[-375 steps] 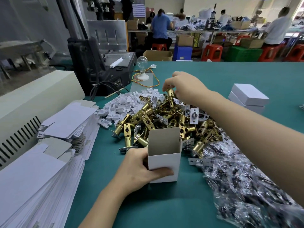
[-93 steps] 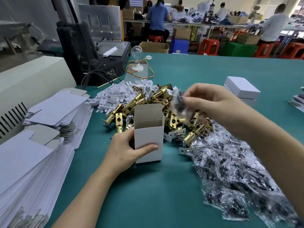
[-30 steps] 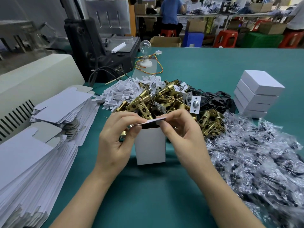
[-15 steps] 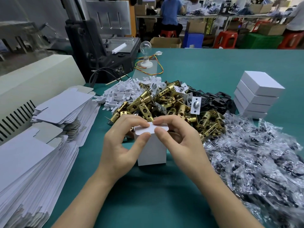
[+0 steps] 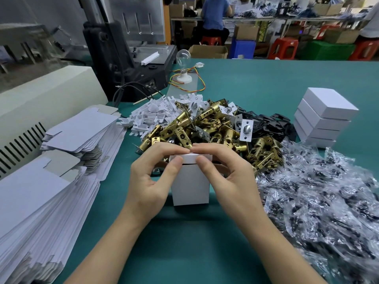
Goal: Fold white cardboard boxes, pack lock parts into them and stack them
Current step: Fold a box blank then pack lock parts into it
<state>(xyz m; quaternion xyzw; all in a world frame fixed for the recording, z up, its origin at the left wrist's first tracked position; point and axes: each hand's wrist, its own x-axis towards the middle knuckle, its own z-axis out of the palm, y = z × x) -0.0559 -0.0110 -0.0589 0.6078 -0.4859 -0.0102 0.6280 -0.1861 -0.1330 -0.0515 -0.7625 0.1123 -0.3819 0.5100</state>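
- Right now the upright white box at lower centre of the frame is being closed: the left hand and right hand are both pinched on its top flap, thumbs in front, fingers over the top.
- A slip is possible at this point; if the flap is pressed unevenly, its tuck tab could be bent outside the wall instead of going in, or the box, held only at its top, could be tipped on the green table.
- What has been packed inside cannot be seen.
- One box is in hand.
- Flat box blanks are stacked at the left in two leaning piles, too many to count; a knock from the left forearm could make them slide.
- Clear plastic bags are heaped at the right, uncounted.
- Brass latches are piled just behind the box, many, tangled; one could be nudged off by the fingers.
- White inserts and black plates are heaped further back.
- Four closed boxes are stacked at middle right.
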